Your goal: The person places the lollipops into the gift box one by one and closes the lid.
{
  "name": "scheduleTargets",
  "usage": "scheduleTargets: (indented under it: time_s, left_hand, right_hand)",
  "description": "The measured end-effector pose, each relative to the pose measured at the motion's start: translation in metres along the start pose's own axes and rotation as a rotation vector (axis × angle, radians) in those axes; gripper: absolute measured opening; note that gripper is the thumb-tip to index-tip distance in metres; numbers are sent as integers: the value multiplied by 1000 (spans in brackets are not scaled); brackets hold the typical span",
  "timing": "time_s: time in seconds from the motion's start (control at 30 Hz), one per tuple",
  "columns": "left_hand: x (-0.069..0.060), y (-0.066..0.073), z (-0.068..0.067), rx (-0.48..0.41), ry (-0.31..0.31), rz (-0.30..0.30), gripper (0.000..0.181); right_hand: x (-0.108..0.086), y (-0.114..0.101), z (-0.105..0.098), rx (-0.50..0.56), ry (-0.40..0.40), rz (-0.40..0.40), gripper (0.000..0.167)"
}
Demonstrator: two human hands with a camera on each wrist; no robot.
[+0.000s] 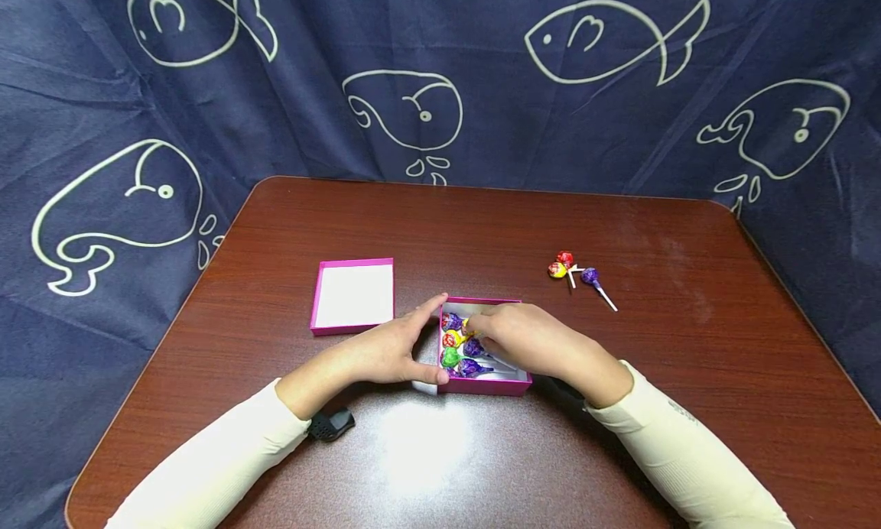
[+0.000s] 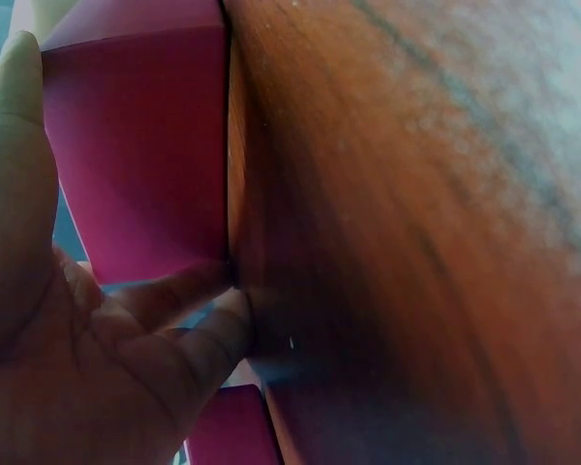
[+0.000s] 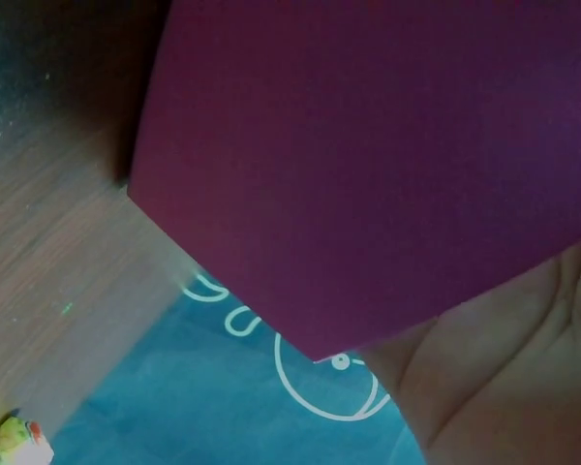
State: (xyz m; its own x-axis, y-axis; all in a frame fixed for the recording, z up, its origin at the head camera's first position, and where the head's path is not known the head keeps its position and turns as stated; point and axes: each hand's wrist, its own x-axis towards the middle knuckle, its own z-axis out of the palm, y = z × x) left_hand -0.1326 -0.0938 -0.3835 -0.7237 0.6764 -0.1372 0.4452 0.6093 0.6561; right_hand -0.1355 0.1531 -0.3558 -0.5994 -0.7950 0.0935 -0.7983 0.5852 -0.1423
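A pink box (image 1: 485,387) with a white inside stands open on the table, lollipops in several wrapper colours lying along its left part. My left hand (image 1: 392,351) holds the box at its left side, thumb at the front corner and index finger at the back corner. In the left wrist view, the thumb and fingers span the box's pink wall (image 2: 145,145). Over the box's right part, my right hand (image 1: 526,339) reaches in and its fingertips pinch a yellow-wrapped lollipop (image 1: 467,326), mostly covered. A green lollipop (image 1: 450,357) and a purple lollipop (image 1: 472,368) lie nearer the front.
The box's lid (image 1: 354,296), white inside and pink-edged, lies left of the box. Right of the box and farther back are a red lollipop (image 1: 564,258), a yellow lollipop (image 1: 557,270) and a purple lollipop (image 1: 590,277). A dark blue cloth (image 1: 495,147) hangs behind the table (image 1: 688,322).
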Motion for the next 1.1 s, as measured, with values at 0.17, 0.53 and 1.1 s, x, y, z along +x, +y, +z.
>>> scheduleTargets:
  time_s: [0.17,0.53,1.1]
  left_hand:
    - [0,0,0,0,3,3,114]
    - [0,1,0,2,1,4,114]
    - [0,1,-1,6,-5,6,114]
  right_hand:
    - [0,-1,0,27,-35,-12,18]
    - [2,0,1,70,-72,-24,23]
    - [2,-2,-2,70,-59,-28,16]
